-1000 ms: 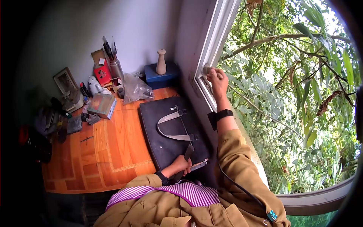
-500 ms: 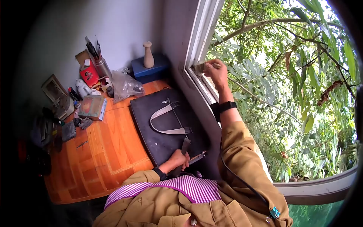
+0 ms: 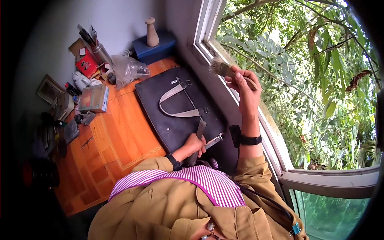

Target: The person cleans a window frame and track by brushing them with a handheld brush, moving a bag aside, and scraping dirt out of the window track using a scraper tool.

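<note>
My right hand [image 3: 247, 86] is raised beside the window, its fingers closed around the wooden handle of a flat paintbrush [image 3: 223, 68]. The brush's pale, splayed bristles point left, overlapping the window frame [image 3: 214, 54] in this view. Lower down, my left hand [image 3: 195, 144] is closed on a long, dark flat strip [image 3: 201, 130], whose exact kind I cannot tell. Its upper end sticks out above the fist. Under and beyond this hand lies a black bag [image 3: 160, 120] with a light looped handle [image 3: 170, 98]. A narrow strap with a metal end [image 3: 215, 140] shows just right of the fingers.
The bag rests on a wooden table [image 3: 116, 132]. Toward the back stand a blue box [image 3: 154, 48] with a wooden bottle-shaped piece [image 3: 152, 34], a plastic bag [image 3: 128, 70], a can of brushes [image 3: 101, 54] and a tin box [image 3: 94, 98]. Foliage fills the open window.
My right hand has drawn the paintbrush back from the window frame's corner, toward me and to the right. The left hand keeps its hold on the strip. The view has shifted slightly.
</note>
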Tool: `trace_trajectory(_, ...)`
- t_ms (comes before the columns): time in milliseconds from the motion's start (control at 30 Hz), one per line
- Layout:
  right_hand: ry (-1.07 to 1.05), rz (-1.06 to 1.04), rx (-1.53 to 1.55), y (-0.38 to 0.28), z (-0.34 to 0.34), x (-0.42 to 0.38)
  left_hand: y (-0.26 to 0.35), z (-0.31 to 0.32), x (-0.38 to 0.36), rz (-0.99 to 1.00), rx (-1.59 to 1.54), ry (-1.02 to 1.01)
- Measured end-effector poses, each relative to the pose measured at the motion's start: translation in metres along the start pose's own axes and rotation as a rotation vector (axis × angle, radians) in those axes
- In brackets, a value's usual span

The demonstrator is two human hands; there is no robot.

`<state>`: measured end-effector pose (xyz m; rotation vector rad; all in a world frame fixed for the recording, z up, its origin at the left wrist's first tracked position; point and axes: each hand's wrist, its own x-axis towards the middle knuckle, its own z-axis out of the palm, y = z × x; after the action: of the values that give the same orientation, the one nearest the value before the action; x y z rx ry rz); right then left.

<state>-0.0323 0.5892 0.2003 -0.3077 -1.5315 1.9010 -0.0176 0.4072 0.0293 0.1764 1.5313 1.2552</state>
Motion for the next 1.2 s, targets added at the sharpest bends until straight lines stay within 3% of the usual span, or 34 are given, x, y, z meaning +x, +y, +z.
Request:
trace_trajectory(267, -0.097, 0.009, -0.173, 0.038, -0.022, -0.055, 0.019, -0.025, -0.02, 0.19, -0.154, -0.122)
trace_trajectory(400, -0.081, 0.007, -0.203, 0.031, -0.024, -0.076, 0.035, -0.063, -0.036, 0.316, -0.21, 0.063)
trace_trajectory(533, -0.035, 0.021, -0.256, 0.014, -0.031, -0.094, 0.032, -0.124, -0.063, 0.419, -0.188, 0.398)
trace_trajectory(600, -0.034, 0.028, -0.301, 0.011, -0.039, -0.099, 0.02, -0.148, -0.073, 0.413, 0.023, 0.607)
trace_trajectory(633, -0.026, 0.037, -0.324, 0.012, -0.041, -0.102, 0.017, -0.156, -0.078, 0.276, 0.146, 0.646)
trace_trajectory(733, -0.055, 0.079, -0.331, 0.014, -0.043, -0.106, 0.004, -0.152, -0.074, 0.147, 0.082, 0.565)
trace_trajectory(867, -0.077, 0.075, -0.285, 0.013, -0.034, -0.11, 0.0, -0.142, -0.062, 0.256, -0.076, 0.536)
trace_trajectory(1200, -0.02, 0.076, -0.369, -0.016, -0.048, -0.126, 0.013, -0.124, -0.064, 0.165, -0.195, 0.575)
